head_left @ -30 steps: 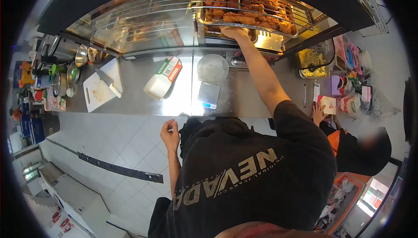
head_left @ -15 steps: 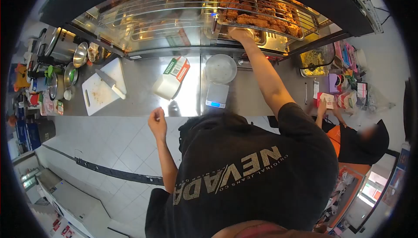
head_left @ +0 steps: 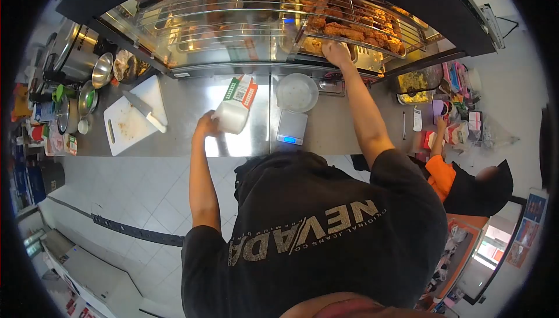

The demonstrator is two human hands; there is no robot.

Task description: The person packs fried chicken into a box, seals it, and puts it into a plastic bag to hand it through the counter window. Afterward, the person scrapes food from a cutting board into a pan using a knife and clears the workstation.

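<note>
My left hand [head_left: 208, 124] is at the near end of a white paper food box [head_left: 237, 105] with green and orange printing, its fingers curled against the box's edge. The box lies tilted on the steel counter. Inside the lit warming cabinet, my right hand [head_left: 338, 54] is closed at the front of a lower tray, below a wire rack [head_left: 349, 32]. What it holds, if anything, is hidden. Pieces of fried chicken [head_left: 343, 29] are piled close above that hand. A round translucent bowl [head_left: 297, 92] and a digital scale [head_left: 292, 127] sit between my arms.
A white cutting board [head_left: 131, 123] with a knife [head_left: 144, 111] lies on the left, near metal bowls [head_left: 102, 71]. A glass dish of yellow food [head_left: 416, 88] stands on the right. Another person in a black cap [head_left: 486, 190] works at the counter's right end.
My left hand has moved up from the counter's front edge to the paper box. My right hand has drawn back slightly rightward. The other person's arm has shifted.
</note>
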